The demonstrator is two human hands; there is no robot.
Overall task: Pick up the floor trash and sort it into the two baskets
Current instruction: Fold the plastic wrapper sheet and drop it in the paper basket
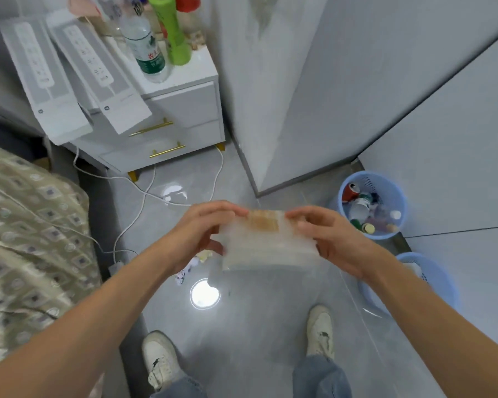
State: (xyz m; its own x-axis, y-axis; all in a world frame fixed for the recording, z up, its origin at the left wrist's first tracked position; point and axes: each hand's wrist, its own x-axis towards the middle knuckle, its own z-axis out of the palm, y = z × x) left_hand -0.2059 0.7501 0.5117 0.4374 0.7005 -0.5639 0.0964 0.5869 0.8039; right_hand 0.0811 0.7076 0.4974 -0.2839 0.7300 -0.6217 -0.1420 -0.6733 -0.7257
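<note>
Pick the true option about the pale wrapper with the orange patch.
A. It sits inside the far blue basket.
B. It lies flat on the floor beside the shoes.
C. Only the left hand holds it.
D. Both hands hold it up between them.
D: the left hand and the right hand each grip an end of the wrapper, stretched between them above the floor.

Bright overhead glare — soft motion blur

Home bedroom, bed [26, 231] lying along the left edge, white nightstand [181, 110] standing against the wall, bottles [147, 50] crowding its top, cables [144, 193] trailing across the grey floor [259, 326]
</note>
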